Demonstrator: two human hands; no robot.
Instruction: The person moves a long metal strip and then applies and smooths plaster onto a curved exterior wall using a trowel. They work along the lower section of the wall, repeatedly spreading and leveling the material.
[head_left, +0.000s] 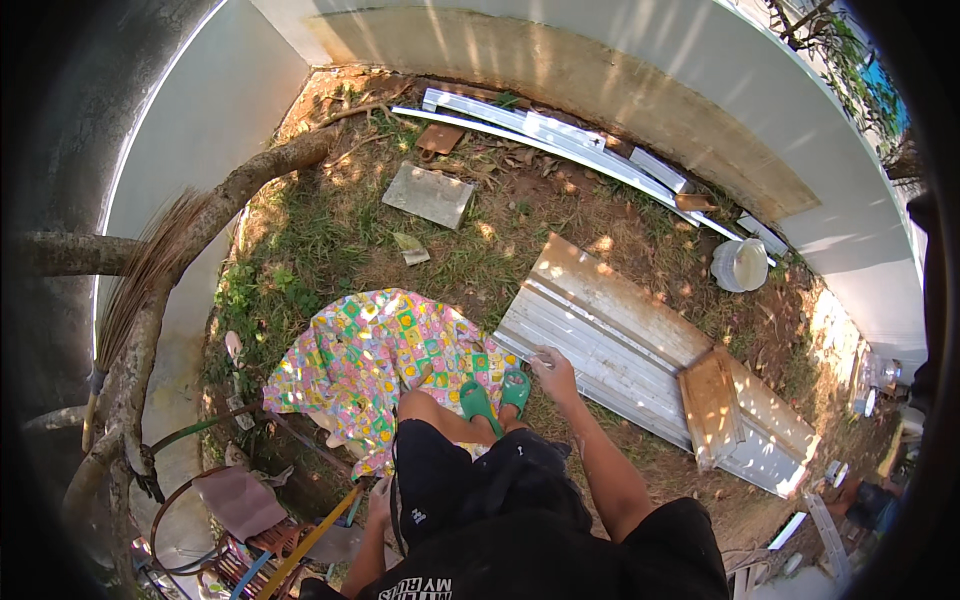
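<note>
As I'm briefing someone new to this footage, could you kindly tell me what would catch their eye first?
Most likely the brightly patterned cloth spread in front of the person, with green sandals at its right edge. Next comes the long ribbed sheet slanting down to the right, the right hand by its near edge. At far left, a broom stands bristles up against a branch.

two sandals (478, 405), one patterned sheet (385, 345), one bucket (723, 266)

cloth (385, 340) left of metal sheet (600, 342), bucket (728, 266) behind
</note>
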